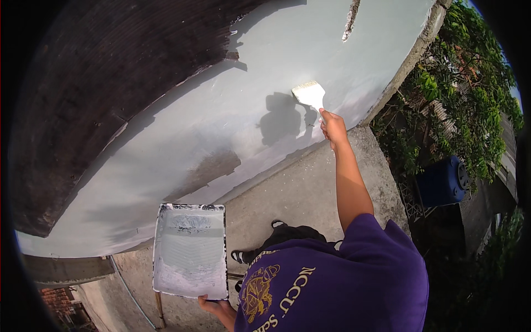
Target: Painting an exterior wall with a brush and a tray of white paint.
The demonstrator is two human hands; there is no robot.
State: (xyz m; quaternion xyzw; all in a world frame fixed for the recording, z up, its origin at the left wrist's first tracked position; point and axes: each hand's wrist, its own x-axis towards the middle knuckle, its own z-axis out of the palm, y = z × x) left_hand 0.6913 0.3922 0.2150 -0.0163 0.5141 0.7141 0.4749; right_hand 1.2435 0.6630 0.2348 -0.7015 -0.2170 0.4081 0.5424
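My right hand [333, 127] is closed around the handle of a wide white paintbrush [311, 95]. The arm is stretched forward, and the bristles lie against or very close to the pale grey-blue painted wall [238, 105]; I cannot tell if they touch. My left hand [214, 307] grips the near edge of a paint tray [188, 254], a rectangular one with a ribbed slope smeared in pale paint and dark chipped rims. Its fingers are partly hidden under the tray. Shadows fall on the wall left of the brush.
Dark corrugated sheeting [127, 72] covers the wall's upper left. Below runs a concrete ledge [287, 193] where my feet stand. Beyond its right edge are a lower drop, leafy branches [453, 99] and a blue water tank [442, 181]. A thin pipe [130, 290] lies at lower left.
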